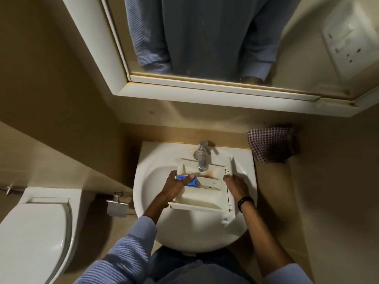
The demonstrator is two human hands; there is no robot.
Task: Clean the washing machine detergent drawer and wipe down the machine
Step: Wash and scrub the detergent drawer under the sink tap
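Detergent drawer (205,196) lying across sink (194,232), back end under tap (202,158). Left hand (176,184) gripping drawer's left side, thumb pressing blue insert (193,182). Right hand (235,184) clasping right wall, fingers curling.

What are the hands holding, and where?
The white plastic detergent drawer. The left grip is on its left side, thumb on the blue plastic insert; the right grip holds its right wall.
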